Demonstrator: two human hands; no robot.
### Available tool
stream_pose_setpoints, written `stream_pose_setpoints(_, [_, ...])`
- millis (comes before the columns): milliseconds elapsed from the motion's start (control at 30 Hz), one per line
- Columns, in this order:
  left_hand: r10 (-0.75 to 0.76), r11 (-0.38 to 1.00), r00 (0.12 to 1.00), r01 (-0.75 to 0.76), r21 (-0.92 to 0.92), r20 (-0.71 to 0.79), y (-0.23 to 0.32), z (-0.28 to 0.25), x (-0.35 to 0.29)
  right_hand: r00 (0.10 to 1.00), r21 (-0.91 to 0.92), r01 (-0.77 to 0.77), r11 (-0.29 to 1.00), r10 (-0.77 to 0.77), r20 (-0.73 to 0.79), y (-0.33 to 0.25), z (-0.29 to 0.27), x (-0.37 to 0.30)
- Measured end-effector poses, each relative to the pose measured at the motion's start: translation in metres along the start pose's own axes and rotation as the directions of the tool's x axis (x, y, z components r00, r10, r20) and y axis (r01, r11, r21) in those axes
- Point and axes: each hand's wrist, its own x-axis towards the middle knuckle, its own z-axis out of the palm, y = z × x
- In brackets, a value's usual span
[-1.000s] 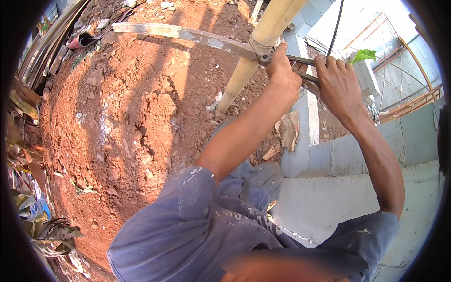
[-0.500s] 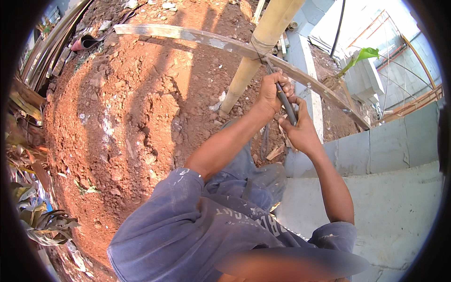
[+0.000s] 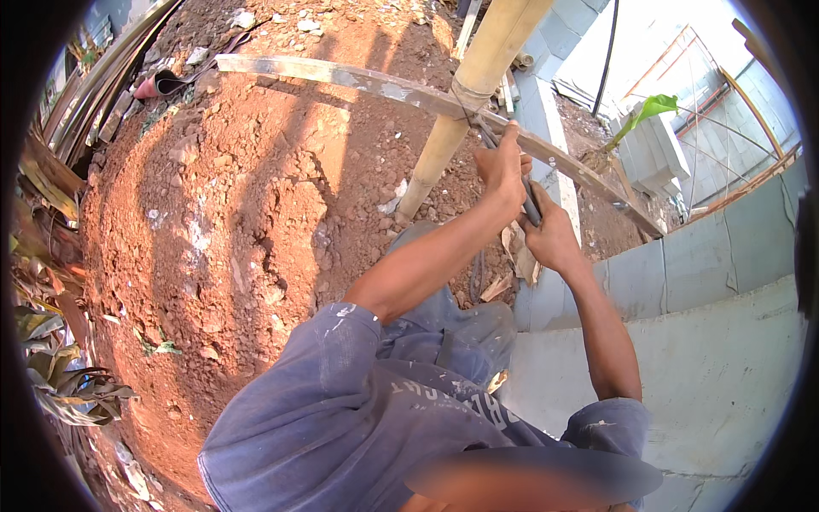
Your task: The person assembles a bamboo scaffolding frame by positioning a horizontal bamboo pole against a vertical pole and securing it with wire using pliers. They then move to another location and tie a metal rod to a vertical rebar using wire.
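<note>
While your right hand (image 3: 553, 232) closes around the lower handle end of a slim dark tool (image 3: 533, 210), your left hand (image 3: 505, 175) lies over its upper part, with one digit stretched up toward a wooden strip (image 3: 358, 78). Your left fingers are curled in, but you cannot tell from this angle how firmly they hold, since the hand itself hides that stretch of the tool. Its far end sits just beside the spot where the strip crosses a slanting bamboo pole (image 3: 435, 154), at a thin dark binding (image 3: 466, 109) (too fine to make out strand by strand). The strip runs from the upper left, past the pole, down to the right beyond your hands.

Your legs are bent below your forearms, on red soil (image 3: 188, 256) scattered with clods and stones. To your right stands a low grey wall (image 3: 691, 260); beyond it are stacked pale blocks (image 3: 650, 158) and an upright green leaf (image 3: 653, 108). At the far left lie dry leaves (image 3: 72, 388), and farther up, a reddish curled piece (image 3: 156, 84).
</note>
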Motion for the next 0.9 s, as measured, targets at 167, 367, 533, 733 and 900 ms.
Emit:
stream_pose_setpoints(167, [0.032,0.980,0.953,-0.090,0.180,0.302,0.026,-0.042,-0.003,0.962,-0.182,-0.101,0.978,0.049,-0.269,-0.057,0.049,-0.028])
stream_pose_setpoints(367, [-0.261,0.943,0.698,0.331,0.023,0.666,0.041,-0.075,0.042,0.978,0.803,-0.197,0.563,0.174,0.117,-0.061,0.063,-0.023])
stream_pose_setpoints(533, [-0.169,0.938,0.865,-0.006,0.346,0.472,0.062,-0.067,0.016,0.911,0.904,-0.385,0.186,-0.077,0.404,-0.050,0.064,-0.017])
stream_pose_setpoints(733, [-0.147,0.923,0.835,-0.076,0.377,0.530,0.067,-0.066,0.029,0.902,0.912,-0.382,-0.152,-0.275,0.332,-0.044,0.056,-0.010])
stream_pose_setpoints(900, [-0.093,0.899,0.853,-0.150,0.411,0.514,0.065,-0.065,0.031,0.906,0.916,-0.372,-0.152,-0.272,0.324,-0.044,0.053,-0.008])
